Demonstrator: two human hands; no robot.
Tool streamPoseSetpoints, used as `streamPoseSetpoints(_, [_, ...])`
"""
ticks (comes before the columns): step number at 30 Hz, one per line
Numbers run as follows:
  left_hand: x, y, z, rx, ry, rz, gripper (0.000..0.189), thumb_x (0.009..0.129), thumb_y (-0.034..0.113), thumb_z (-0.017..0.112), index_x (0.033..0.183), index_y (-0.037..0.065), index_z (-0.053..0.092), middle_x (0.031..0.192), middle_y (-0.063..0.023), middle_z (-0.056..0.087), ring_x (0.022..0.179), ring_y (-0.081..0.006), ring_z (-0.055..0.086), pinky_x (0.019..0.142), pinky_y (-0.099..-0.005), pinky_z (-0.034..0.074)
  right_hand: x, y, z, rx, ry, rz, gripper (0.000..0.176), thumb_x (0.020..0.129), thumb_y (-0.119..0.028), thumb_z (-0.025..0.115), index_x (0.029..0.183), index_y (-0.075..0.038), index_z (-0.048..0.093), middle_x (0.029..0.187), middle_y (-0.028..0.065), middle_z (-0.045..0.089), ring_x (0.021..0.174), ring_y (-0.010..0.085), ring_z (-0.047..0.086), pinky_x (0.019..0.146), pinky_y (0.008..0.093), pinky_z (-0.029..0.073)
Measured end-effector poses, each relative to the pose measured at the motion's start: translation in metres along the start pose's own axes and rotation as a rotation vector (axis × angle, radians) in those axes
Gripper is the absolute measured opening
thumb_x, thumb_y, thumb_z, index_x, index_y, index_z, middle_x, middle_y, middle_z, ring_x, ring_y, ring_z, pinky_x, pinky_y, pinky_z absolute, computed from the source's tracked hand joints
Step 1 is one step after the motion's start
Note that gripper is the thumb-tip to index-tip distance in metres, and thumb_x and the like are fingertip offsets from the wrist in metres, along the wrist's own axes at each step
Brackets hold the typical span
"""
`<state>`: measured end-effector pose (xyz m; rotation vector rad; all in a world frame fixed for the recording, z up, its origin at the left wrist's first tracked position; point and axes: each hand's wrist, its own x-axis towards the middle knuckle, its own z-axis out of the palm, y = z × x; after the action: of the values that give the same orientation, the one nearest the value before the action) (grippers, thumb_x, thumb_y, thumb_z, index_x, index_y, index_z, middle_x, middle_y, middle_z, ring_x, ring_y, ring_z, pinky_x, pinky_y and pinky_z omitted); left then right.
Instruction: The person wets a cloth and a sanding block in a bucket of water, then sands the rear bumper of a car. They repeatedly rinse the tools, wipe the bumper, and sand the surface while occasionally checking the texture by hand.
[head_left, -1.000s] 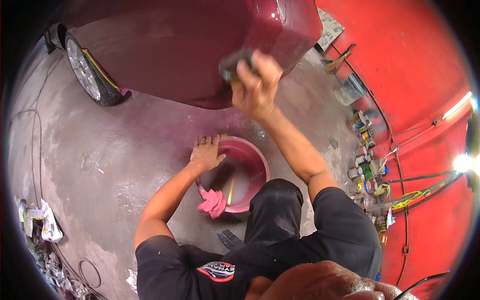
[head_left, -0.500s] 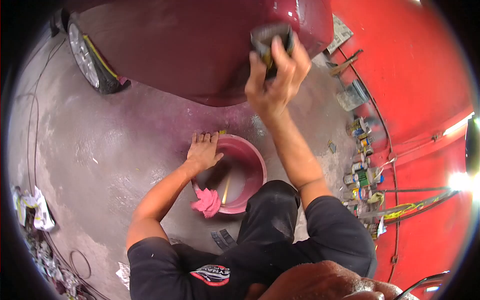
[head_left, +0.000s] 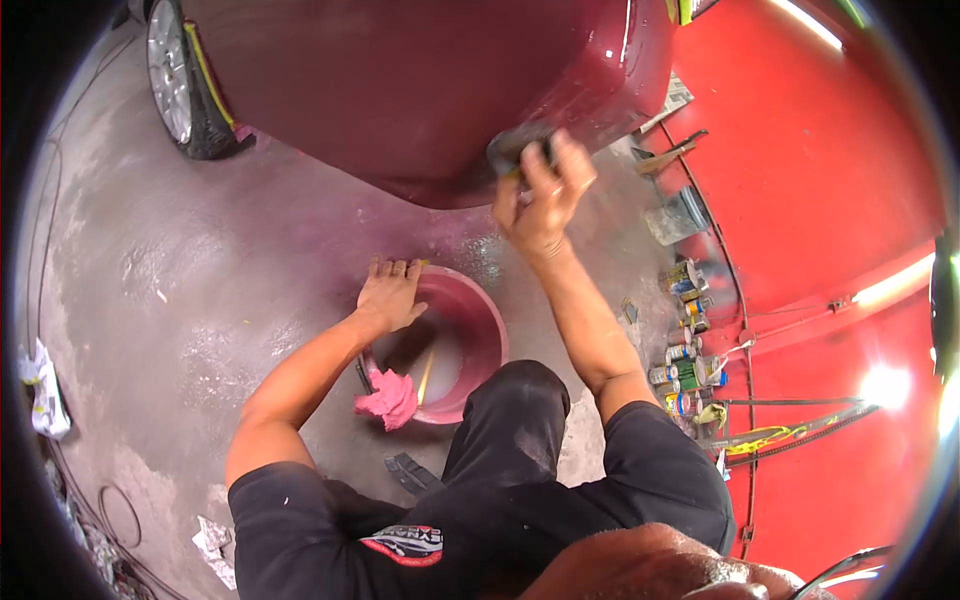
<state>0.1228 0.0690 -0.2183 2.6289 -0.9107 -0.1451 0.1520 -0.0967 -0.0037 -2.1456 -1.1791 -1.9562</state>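
My right hand (head_left: 545, 200) grips a dark sanding block (head_left: 520, 150), blurred by motion, against the lower part of a maroon car body panel (head_left: 380, 90). My left hand (head_left: 390, 295) lies on the rim of a pink tub (head_left: 490, 310), with its fingers over the upper left edge. Cloudy liquid and a pale stick (head_left: 427, 375) are inside the tub. A pink cloth (head_left: 388, 398) hangs over the tub's lower left rim. A bit of yellow shows beside the left fingertips.
A car wheel (head_left: 170, 75) stands at the upper left. Several paint cans (head_left: 685, 375) line the red wall (head_left: 800, 180) at right, near a grey container (head_left: 678, 217). Dark strips (head_left: 412, 474) lie on the floor by my knee. A hose (head_left: 120, 515) curls at lower left.
My right hand and the block have moved down the panel toward its lower edge. The left hand stays on the tub's rim. The whole view has shifted slightly.
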Motion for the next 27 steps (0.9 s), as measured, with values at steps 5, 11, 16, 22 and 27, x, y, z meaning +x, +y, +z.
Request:
streamPoseSetpoints(5, [-0.003, -0.001, 0.001, 0.024, 0.041, 0.004, 0.081, 0.089, 0.045, 0.066, 0.149, 0.000, 0.035, 0.138, -0.0217, 0.053, 0.133, -0.0376, 0.047, 0.118, -0.0575, 0.022, 0.086, 0.004, 0.005, -0.132, 0.199, 0.350, 0.040, 0.083, -0.005, 0.069, 0.121, 0.000, 0.058, 0.127, 0.0261, 0.053, 0.117, 0.0402, 0.051, 0.100, 0.0508, 0.042])
streamPoseSetpoints(11, [-0.001, -0.002, 0.005, 0.016, 0.046, 0.014, 0.081, 0.088, 0.044, 0.067, 0.147, 0.000, 0.035, 0.138, -0.0234, 0.052, 0.134, -0.0396, 0.045, 0.117, -0.0550, 0.025, 0.033, 0.011, -0.001, -0.103, 0.079, 0.031, 0.044, 0.088, -0.012, 0.073, 0.126, 0.002, 0.054, 0.123, 0.0274, 0.052, 0.118, 0.0435, 0.050, 0.104, 0.0520, 0.038])
streamPoseSetpoints(16, [-0.001, -0.007, 0.003, 0.024, 0.088, 0.013, 0.080, 0.088, 0.044, 0.068, 0.148, 0.000, 0.037, 0.133, -0.0210, 0.055, 0.130, -0.0362, 0.049, 0.117, -0.0567, 0.024, 0.061, 0.012, 0.007, -0.151, 0.169, 0.304, 0.042, 0.086, -0.008, 0.070, 0.126, -0.003, 0.056, 0.133, 0.0278, 0.048, 0.122, 0.0443, 0.048, 0.107, 0.0560, 0.035])
streamPoseSetpoints(22, [-0.004, 0.000, 0.005, 0.019, 0.042, 0.015, 0.081, 0.087, 0.045, 0.068, 0.146, -0.002, 0.038, 0.135, -0.0237, 0.054, 0.131, -0.0396, 0.048, 0.116, -0.0560, 0.027, 0.086, 0.018, 0.006, -0.054, 0.109, 0.004, 0.044, 0.085, -0.006, 0.070, 0.127, -0.005, 0.059, 0.127, 0.0235, 0.054, 0.120, 0.0432, 0.049, 0.106, 0.0548, 0.037])
streamPoseSetpoints(27, [-0.001, -0.011, 0.004, 0.021, 0.058, 0.030, 0.083, 0.087, 0.047, 0.066, 0.148, -0.002, 0.035, 0.139, -0.0249, 0.051, 0.134, -0.0412, 0.045, 0.117, -0.0572, 0.025, 0.041, 0.004, 0.007, -0.028, 0.133, 0.025, 0.041, 0.084, -0.004, 0.068, 0.125, -0.006, 0.062, 0.128, 0.0236, 0.053, 0.119, 0.0428, 0.050, 0.103, 0.0529, 0.041])
